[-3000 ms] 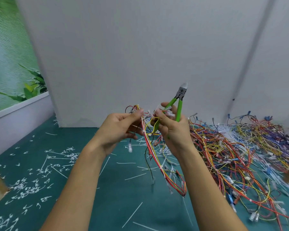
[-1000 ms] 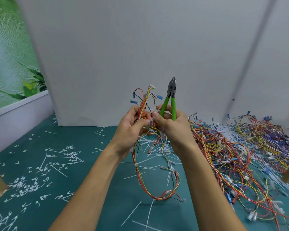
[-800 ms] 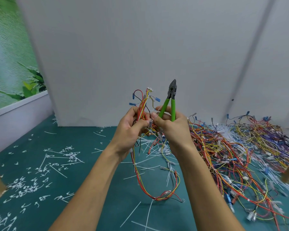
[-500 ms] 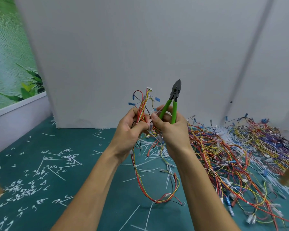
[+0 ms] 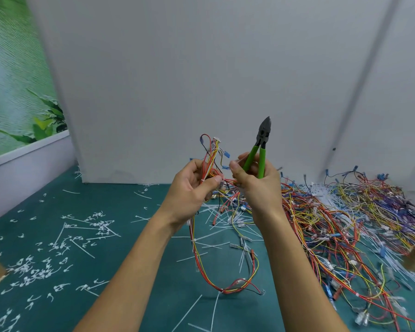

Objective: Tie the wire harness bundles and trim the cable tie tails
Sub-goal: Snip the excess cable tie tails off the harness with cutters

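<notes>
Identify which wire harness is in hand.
The red-and-yellow wire harness gripped by the left hand, hanging in a loop; the other harnesses lie heaped on the teal mat.

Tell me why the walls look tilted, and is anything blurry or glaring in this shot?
In the head view the wide-angle lens bends straight lines, so the white wall seems to lean; its light is soft and even, without glare or hard shadows; the cutters and left hand look sharp, while the wire pile smears toward the right edge.
</notes>
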